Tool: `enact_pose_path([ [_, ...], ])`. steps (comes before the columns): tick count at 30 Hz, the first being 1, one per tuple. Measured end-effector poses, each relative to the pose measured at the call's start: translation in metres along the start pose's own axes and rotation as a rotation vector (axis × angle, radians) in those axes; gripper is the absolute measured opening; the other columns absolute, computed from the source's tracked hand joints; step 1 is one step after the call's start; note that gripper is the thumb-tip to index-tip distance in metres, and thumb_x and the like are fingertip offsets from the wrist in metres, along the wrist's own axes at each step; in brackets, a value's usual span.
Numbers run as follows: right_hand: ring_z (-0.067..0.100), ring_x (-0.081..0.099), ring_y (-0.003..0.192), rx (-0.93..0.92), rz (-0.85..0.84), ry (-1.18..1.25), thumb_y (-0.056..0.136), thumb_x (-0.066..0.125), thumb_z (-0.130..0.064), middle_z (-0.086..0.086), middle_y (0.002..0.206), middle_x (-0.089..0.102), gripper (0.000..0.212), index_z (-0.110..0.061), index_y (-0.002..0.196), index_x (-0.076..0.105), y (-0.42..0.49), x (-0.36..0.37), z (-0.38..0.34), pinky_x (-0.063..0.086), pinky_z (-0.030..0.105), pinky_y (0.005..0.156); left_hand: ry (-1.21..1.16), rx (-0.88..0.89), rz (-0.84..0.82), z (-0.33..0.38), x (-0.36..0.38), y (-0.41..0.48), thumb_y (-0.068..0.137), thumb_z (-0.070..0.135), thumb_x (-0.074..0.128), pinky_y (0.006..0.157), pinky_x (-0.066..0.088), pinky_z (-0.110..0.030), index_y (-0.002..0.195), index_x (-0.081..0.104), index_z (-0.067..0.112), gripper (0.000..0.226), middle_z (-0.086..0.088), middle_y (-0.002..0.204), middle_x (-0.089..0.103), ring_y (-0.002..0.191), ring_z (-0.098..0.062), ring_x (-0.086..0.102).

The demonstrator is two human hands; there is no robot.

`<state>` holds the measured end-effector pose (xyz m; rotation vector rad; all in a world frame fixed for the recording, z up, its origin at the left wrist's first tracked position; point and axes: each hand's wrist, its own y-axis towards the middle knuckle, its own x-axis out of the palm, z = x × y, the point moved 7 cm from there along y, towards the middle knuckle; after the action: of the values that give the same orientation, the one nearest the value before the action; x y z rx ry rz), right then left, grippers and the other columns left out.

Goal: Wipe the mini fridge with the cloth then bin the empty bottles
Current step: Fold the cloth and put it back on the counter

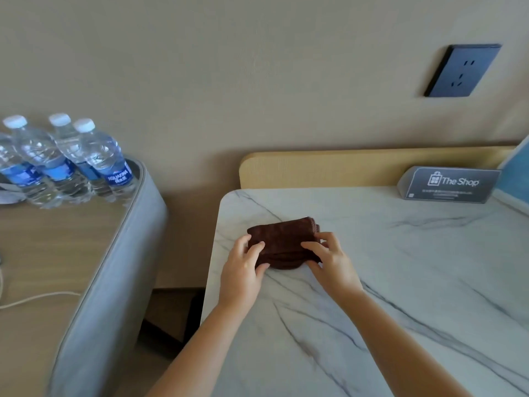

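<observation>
Marble-look tabletop (400,282) took up most of the right side, white with grey veins. A light wood backboard (343,167) ran along its far edge against the beige wall (200,67). A little grey "The Shop" sign (449,183) stood at the far right, just beside something blue (516,176) cut off by the edge. A dark wall socket (462,70) sat higher up. On the left was a wood-topped side table (43,253) with a thick grey rim (114,282), and a white cable (37,298) lay across it.

Left hand (242,267) and right hand (332,262) reach forward (fingers (255,249) curled).
</observation>
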<state>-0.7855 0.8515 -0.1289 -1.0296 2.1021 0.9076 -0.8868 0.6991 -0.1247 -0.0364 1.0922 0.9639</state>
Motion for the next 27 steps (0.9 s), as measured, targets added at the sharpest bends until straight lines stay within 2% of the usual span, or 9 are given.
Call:
enact_pose_path([
  [4, 0.035, 0.059, 0.090, 0.036, 0.018, -0.011, 0.075, 0.067, 0.002, 0.016, 0.117, 0.050, 0.038, -0.013, 0.110, 0.065, 0.042, 0.007, 0.010, 0.051, 0.035, 0.073, -0.005, -0.011, 0.023, -0.017, 0.013, 0.038, 0.070, 0.004, 0.076, 0.075, 0.053, -0.037, 0.110, 0.064, 0.005, 0.042, -0.018, 0.123, 0.054, 0.103, -0.031, 0.060],
  [7, 0.033, 0.059, 0.093, 0.060, 0.031, -0.028, 0.077, 0.066, 0.000, 0.015, 0.119, 0.050, 0.038, -0.013, 0.112, 0.064, 0.068, 0.013, 0.017, 0.043, 0.026, 0.073, -0.006, -0.020, 0.035, -0.026, 0.022, 0.064, 0.073, 0.004, 0.073, 0.077, 0.051, -0.037, 0.113, 0.063, 0.005, 0.041, -0.017, 0.126, 0.053, 0.098, -0.030, 0.062],
  [9, 0.033, 0.059, 0.093, 0.070, 0.037, -0.030, 0.077, 0.065, 0.000, 0.015, 0.120, 0.050, 0.038, -0.013, 0.113, 0.064, 0.082, 0.016, 0.022, 0.042, 0.025, 0.071, -0.001, -0.016, 0.037, -0.031, 0.028, 0.078, 0.073, 0.003, 0.073, 0.076, 0.052, -0.038, 0.113, 0.062, 0.005, 0.041, -0.017, 0.126, 0.053, 0.097, -0.031, 0.063],
  [15, 0.035, 0.056, 0.093, 0.063, 0.056, -0.049, 0.076, 0.065, 0.001, 0.015, 0.119, 0.051, 0.040, -0.012, 0.114, 0.063, 0.107, 0.022, 0.029, 0.042, 0.027, 0.073, 0.017, -0.016, 0.033, -0.041, 0.040, 0.104, 0.074, 0.003, 0.072, 0.076, 0.053, -0.040, 0.114, 0.061, 0.004, 0.042, -0.018, 0.128, 0.052, 0.105, -0.033, 0.059],
  [21, 0.033, 0.047, 0.113, 0.076, 0.050, -0.095, 0.080, 0.065, -0.007, 0.015, 0.130, 0.046, 0.047, -0.012, 0.126, 0.054, 0.094, 0.022, 0.022, 0.052, 0.038, 0.073, 0.165, 0.029, 0.015, -0.031, 0.028, 0.094, 0.073, 0.012, 0.075, 0.073, 0.053, -0.042, 0.114, 0.061, 0.003, 0.044, -0.020, 0.121, 0.057, 0.101, -0.036, 0.060],
  [23, 0.034, 0.049, 0.110, 0.070, 0.065, -0.136, 0.078, 0.069, -0.010, 0.016, 0.128, 0.048, 0.049, -0.010, 0.126, 0.054, 0.080, 0.017, 0.016, 0.054, 0.038, 0.069, 0.213, 0.038, 0.029, -0.026, 0.019, 0.080, 0.073, 0.014, 0.075, 0.074, 0.053, -0.043, 0.112, 0.062, 0.002, 0.043, -0.021, 0.118, 0.059, 0.099, -0.036, 0.060],
  [27, 0.038, 0.059, 0.094, 0.012, 0.136, -0.221, 0.070, 0.076, -0.011, 0.018, 0.113, 0.059, 0.045, -0.006, 0.112, 0.061, 0.044, 0.000, -0.005, 0.056, 0.043, 0.064, 0.256, 0.048, 0.050, -0.007, -0.003, 0.046, 0.072, 0.014, 0.075, 0.074, 0.052, -0.041, 0.105, 0.065, 0.003, 0.037, -0.018, 0.110, 0.063, 0.095, -0.034, 0.062],
])
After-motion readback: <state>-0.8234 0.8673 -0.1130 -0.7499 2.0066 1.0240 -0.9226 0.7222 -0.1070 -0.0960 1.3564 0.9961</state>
